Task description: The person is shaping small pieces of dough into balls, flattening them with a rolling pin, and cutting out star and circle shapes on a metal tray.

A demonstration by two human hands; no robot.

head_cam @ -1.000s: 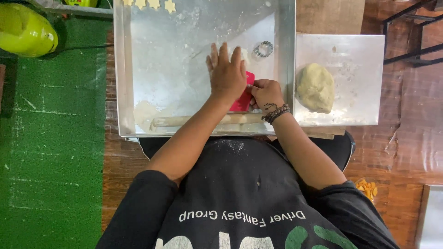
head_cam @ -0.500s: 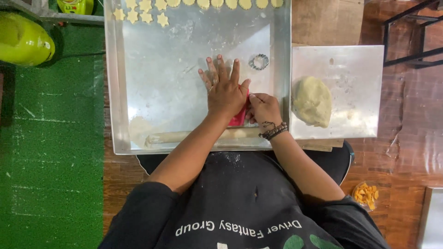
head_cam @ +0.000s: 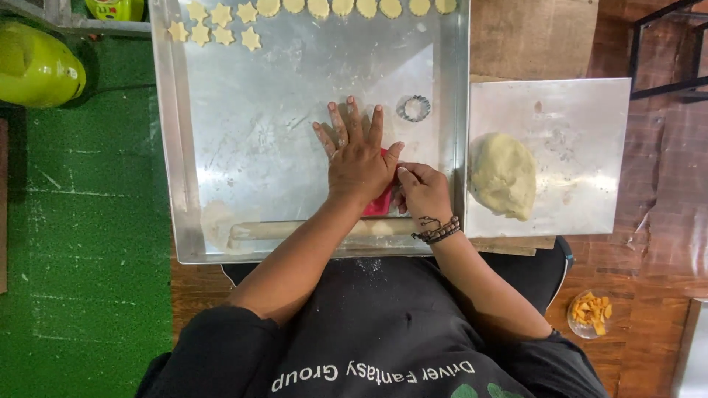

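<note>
Nearest the person, one wooden rolling pin (head_cam: 310, 230) lies along the front edge of the large metal tray (head_cam: 166, 147). Just beyond it the left hand (head_cam: 359, 158) presses flat, fingers spread, on a red cutter (head_cam: 381, 200), and the right hand (head_cam: 422, 190) pinches that cutter's edge with its fingers curled. The cutter sits on the tray floor, mostly hidden under the palm; whether dough lies beneath it cannot be told.

One round fluted metal cutter (head_cam: 414, 108) rests unused just past the hands. To the right, one lump of dough (head_cam: 503, 175) waits uncut on a smaller metal sheet (head_cam: 575, 118), so by the look of it much work remains.

At the far rim lie the finished pieces: five star cookies (head_cam: 221, 15) and seven round cookies (head_cam: 343, 7), some cropped by the frame.
</note>
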